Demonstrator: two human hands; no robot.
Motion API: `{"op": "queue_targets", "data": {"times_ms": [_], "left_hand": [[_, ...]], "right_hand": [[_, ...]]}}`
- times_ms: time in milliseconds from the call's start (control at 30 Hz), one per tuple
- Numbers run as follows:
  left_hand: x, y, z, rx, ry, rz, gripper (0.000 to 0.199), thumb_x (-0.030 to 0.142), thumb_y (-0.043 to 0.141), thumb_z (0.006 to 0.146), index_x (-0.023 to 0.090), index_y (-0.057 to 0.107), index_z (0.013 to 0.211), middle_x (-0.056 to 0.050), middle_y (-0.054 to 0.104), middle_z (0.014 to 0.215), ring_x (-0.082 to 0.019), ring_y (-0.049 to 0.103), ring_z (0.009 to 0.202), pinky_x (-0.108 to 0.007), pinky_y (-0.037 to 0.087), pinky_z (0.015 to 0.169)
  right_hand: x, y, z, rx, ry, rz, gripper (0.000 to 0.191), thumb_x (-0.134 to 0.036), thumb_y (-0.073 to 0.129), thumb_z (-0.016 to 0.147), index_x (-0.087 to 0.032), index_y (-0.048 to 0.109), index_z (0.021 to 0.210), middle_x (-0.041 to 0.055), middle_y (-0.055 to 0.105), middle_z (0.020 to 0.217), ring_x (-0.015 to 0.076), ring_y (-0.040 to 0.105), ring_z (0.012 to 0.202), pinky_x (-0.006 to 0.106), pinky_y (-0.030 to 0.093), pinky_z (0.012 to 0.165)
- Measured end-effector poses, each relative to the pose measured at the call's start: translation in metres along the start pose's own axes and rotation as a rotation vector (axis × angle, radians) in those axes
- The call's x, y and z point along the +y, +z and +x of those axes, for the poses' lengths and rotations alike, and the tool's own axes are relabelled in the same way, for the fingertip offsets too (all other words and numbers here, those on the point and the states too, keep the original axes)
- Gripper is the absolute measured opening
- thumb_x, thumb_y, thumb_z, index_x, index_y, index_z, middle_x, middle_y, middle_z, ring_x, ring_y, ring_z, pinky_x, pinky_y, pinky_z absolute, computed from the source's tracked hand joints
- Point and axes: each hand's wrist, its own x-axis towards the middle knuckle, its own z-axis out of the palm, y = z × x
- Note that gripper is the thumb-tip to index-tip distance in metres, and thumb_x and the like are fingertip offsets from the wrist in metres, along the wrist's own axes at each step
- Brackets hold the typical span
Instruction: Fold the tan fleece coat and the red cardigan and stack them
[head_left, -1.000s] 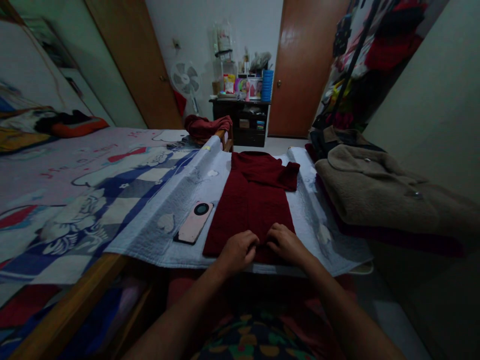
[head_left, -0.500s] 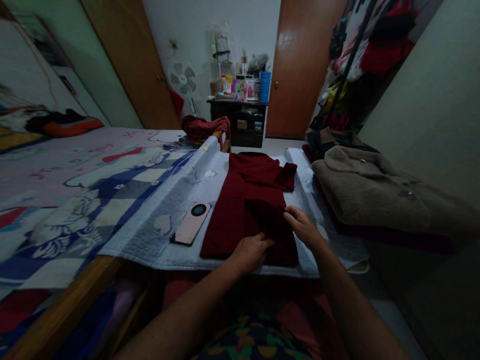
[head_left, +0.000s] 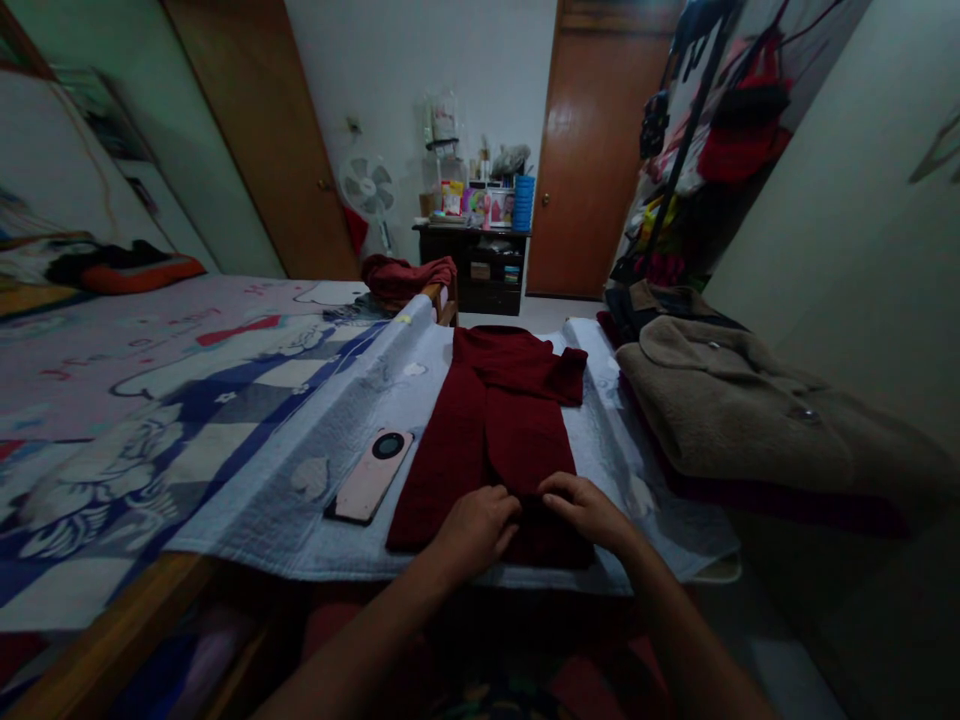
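Observation:
A dark red long-sleeved garment (head_left: 517, 420) lies on the pale blue quilted cover (head_left: 300, 540), with its collar end away from me. One side is folded inward, and a sleeve sticks out bent at the upper right. My left hand (head_left: 480, 520) is closed on the edge of a fabric flap near the lower middle of the garment. Just to its right, my right hand (head_left: 581, 505) pinches the same flap edge. The fingertips are partly lost against the dark cloth. A pink phone (head_left: 371, 478) lies face down left of the garment.
At right sits a folded brown fleece coat (head_left: 720, 400) on other clothes. A bed with a patterned sheet (head_left: 225, 370) spreads left, with a wooden rail (head_left: 135, 620) at its near side. Reddish cloth (head_left: 405, 280) hangs over the far rail. Behind stand a fan (head_left: 367, 185) and dark cabinet (head_left: 487, 270).
Both hands have drawn the raised fabric flap down toward me, and it now lies lower on the garment. My right hand has come nearer my left. The view has tilted up slightly.

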Motion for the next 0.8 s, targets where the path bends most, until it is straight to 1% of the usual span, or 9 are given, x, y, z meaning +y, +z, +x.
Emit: {"op": "queue_targets", "data": {"times_ms": [100, 200, 267, 367, 467, 567, 667, 733, 800], "left_hand": [[-0.009, -0.011, 0.000, 0.043, -0.010, -0.040, 0.010, 0.017, 0.052, 0.088, 0.021, 0.062, 0.088, -0.003, 0.062, 0.090, -0.016, 0.058, 0.086, -0.026, 0.045, 0.078], [-0.034, -0.024, 0.005, 0.139, -0.069, -0.037, 0.015, 0.016, 0.048, 0.089, 0.020, 0.061, 0.089, -0.004, 0.064, 0.093, -0.017, 0.059, 0.089, -0.029, 0.047, 0.083], [-0.059, -0.031, 0.012, 0.192, -0.092, 0.004, 0.019, 0.014, 0.046, 0.089, 0.020, 0.063, 0.095, -0.005, 0.066, 0.103, -0.019, 0.059, 0.098, -0.033, 0.046, 0.092], [-0.100, -0.037, 0.031, 0.230, -0.121, 0.098, 0.029, 0.012, 0.044, 0.088, 0.018, 0.062, 0.110, -0.009, 0.062, 0.124, -0.022, 0.054, 0.117, -0.038, 0.041, 0.104], [-0.135, -0.037, 0.055, 0.209, -0.187, 0.208, 0.037, 0.013, 0.042, 0.089, 0.013, 0.058, 0.122, -0.013, 0.054, 0.137, -0.024, 0.045, 0.131, -0.041, 0.034, 0.111], [-0.156, -0.035, 0.080, 0.174, -0.245, 0.274, 0.043, 0.017, 0.048, 0.088, 0.009, 0.052, 0.130, -0.017, 0.045, 0.144, -0.027, 0.037, 0.137, -0.041, 0.029, 0.114], [-0.167, -0.031, 0.100, 0.150, -0.276, 0.286, 0.048, 0.023, 0.053, 0.087, 0.009, 0.049, 0.133, -0.017, 0.040, 0.148, -0.027, 0.033, 0.139, -0.040, 0.027, 0.115], [-0.171, -0.026, 0.110, 0.105, -0.288, 0.275, 0.050, 0.026, 0.052, 0.089, 0.011, 0.047, 0.136, -0.016, 0.039, 0.149, -0.027, 0.032, 0.140, -0.041, 0.027, 0.115], [-0.172, -0.019, 0.114, 0.047, -0.290, 0.269, 0.050, 0.029, 0.050, 0.090, 0.013, 0.046, 0.137, -0.015, 0.039, 0.150, -0.027, 0.034, 0.139, -0.043, 0.029, 0.113]], "right_hand": [[-0.002, 0.000, -0.001, -0.066, -0.018, -0.056, 0.020, -0.027, 0.053, 0.083, -0.020, 0.067, 0.095, 0.0047, 0.068, 0.097, 0.0189, 0.062, 0.093, 0.031, 0.047, 0.086], [-0.004, -0.007, 0.003, -0.074, -0.012, -0.072, 0.021, -0.028, 0.051, 0.085, -0.019, 0.067, 0.097, 0.0044, 0.069, 0.097, 0.0187, 0.062, 0.092, 0.031, 0.047, 0.086], [-0.003, -0.016, 0.012, -0.016, -0.004, -0.082, 0.022, -0.029, 0.050, 0.086, -0.019, 0.066, 0.098, 0.0047, 0.069, 0.098, 0.0191, 0.062, 0.093, 0.032, 0.047, 0.086], [0.004, -0.033, 0.036, 0.133, 0.003, -0.136, 0.023, -0.030, 0.050, 0.085, -0.019, 0.065, 0.100, 0.0061, 0.068, 0.101, 0.0203, 0.062, 0.095, 0.034, 0.047, 0.087], [0.016, -0.049, 0.073, 0.278, 0.042, -0.231, 0.028, -0.028, 0.051, 0.084, -0.017, 0.063, 0.105, 0.0089, 0.066, 0.106, 0.0210, 0.061, 0.098, 0.034, 0.047, 0.087], [0.027, -0.060, 0.114, 0.363, 0.116, -0.361, 0.034, -0.025, 0.051, 0.084, -0.014, 0.059, 0.115, 0.0112, 0.063, 0.112, 0.0203, 0.060, 0.100, 0.032, 0.046, 0.089], [0.032, -0.063, 0.149, 0.409, 0.221, -0.519, 0.046, -0.027, 0.052, 0.087, -0.016, 0.049, 0.132, 0.0121, 0.060, 0.115, 0.0213, 0.060, 0.104, 0.031, 0.043, 0.089], [0.033, -0.062, 0.165, 0.396, 0.314, -0.636, 0.055, -0.034, 0.050, 0.090, -0.020, 0.038, 0.143, 0.0139, 0.057, 0.117, 0.0243, 0.061, 0.104, 0.033, 0.043, 0.087], [0.033, -0.062, 0.178, 0.370, 0.398, -0.739, 0.062, -0.043, 0.047, 0.093, -0.025, 0.027, 0.149, 0.0156, 0.055, 0.117, 0.0276, 0.063, 0.100, 0.035, 0.044, 0.083]]}}
